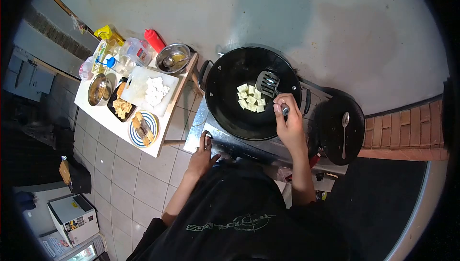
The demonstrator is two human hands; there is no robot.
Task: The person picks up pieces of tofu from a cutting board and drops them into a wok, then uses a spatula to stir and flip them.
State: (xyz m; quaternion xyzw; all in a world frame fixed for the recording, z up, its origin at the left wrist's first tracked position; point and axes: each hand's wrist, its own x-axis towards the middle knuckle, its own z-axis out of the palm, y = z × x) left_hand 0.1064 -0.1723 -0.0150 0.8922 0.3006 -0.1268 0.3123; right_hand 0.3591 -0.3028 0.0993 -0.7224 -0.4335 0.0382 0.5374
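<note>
My right hand [290,123] is wrapped round the handle of a slotted spatula [267,84]. Its dark head is inside a large black wok [227,115], just right of a cluster of pale, greenish-white cubes [250,99] at the bottom. Two loop handles stick out from the wok's sides. My left hand [201,159] has its thumb apart and fingers stretched toward the front left corner of the metal stove [195,129], fingertips at its edge, nothing held.
Right of the wok, a spoon [344,134] lies on a round black pan [330,136]. On the left table [163,127] are a cutting board [134,88] with white pieces, a striped plate [154,131], metal bowls [175,52], a red squeeze bottle [154,39] and containers. A wall stands behind.
</note>
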